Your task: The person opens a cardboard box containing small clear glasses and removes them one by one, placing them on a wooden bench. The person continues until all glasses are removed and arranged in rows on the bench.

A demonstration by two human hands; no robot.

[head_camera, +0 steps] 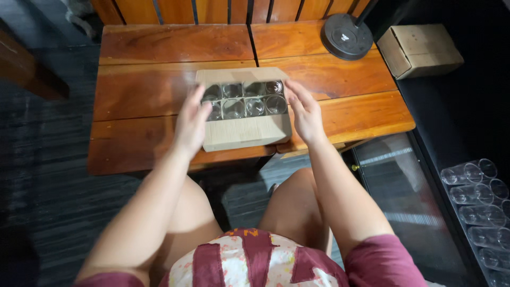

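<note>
An open cardboard box [241, 133] lies on a low wooden table [149, 90], with several clear glasses [254, 99] set in its divided cells. My left hand [192, 119] rests against the box's left side, fingers spread and touching the rim. My right hand [304, 110] presses flat on the right side, fingers pointing away from me. Neither hand has a glass in it. My knees show below the table's front edge.
A black round lamp base [346, 36] stands at the table's far right. A shut cardboard box [419, 50] sits beyond the table on the right. Several clear glasses [478, 199] lie in a row on a dark surface at the lower right.
</note>
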